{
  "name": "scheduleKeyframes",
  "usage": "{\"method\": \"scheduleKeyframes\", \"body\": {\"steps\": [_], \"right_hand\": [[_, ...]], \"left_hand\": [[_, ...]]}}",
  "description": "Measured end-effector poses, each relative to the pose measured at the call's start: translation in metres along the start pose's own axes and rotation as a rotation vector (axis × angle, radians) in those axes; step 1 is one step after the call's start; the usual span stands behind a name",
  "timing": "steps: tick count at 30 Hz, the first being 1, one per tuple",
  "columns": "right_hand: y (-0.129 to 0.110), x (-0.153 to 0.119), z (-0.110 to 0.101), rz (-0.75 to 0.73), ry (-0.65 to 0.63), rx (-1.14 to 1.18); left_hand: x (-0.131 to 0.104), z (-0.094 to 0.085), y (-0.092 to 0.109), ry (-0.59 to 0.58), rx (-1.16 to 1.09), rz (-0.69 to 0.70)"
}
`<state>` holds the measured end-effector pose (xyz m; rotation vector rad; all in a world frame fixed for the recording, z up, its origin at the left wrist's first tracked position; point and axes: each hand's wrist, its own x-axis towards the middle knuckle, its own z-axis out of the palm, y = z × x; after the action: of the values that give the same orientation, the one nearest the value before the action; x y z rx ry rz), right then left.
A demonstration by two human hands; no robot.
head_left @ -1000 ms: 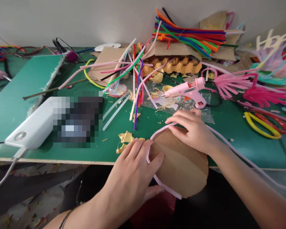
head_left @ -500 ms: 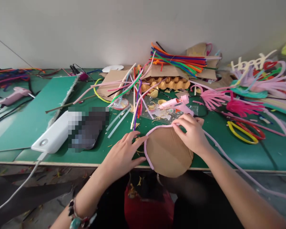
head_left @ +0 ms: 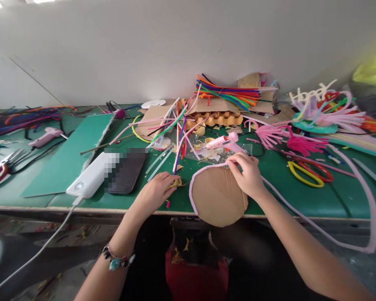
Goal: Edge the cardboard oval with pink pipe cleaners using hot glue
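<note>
A round cardboard disc (head_left: 219,194) lies at the table's front edge and juts slightly over it. Along its left and upper rim runs a pale pink pipe cleaner (head_left: 192,189), whose long free end loops away to the right. My right hand (head_left: 246,173) pinches this strip against the disc's top edge. Left of the disc, apart from it, my left hand (head_left: 156,190) has its fingers closed over a crumpled yellowish scrap (head_left: 176,183). A pink glue gun (head_left: 224,141) rests just beyond my right hand.
On the left are a white power bank (head_left: 92,175) with a cable, a dark phone (head_left: 128,171), a green board (head_left: 69,154) and scissors (head_left: 1,169). Pipe cleaners (head_left: 228,92) lie bundled on an egg carton (head_left: 219,119) at the back. Yellow and red loops (head_left: 307,174) lie right.
My left hand has left the disc's rim and shifted left onto the yellowish scrap. The right hand keeps its pinch at the disc's top edge. The view has tilted up and turned left.
</note>
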<state>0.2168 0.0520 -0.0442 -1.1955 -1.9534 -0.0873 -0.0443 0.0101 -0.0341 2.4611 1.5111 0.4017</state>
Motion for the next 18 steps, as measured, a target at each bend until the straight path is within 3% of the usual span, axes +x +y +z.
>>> {"method": "scheduleKeyframes", "body": {"steps": [6,18], "right_hand": [[0.007,-0.003,-0.003,0.05,0.039,0.044],[0.001,-0.005,-0.002,0.065,0.001,0.095]], "left_hand": [[-0.007,0.003,0.003,-0.04,-0.207,0.089],[-0.048,0.017,0.024,0.024,-0.216,0.195]]}}
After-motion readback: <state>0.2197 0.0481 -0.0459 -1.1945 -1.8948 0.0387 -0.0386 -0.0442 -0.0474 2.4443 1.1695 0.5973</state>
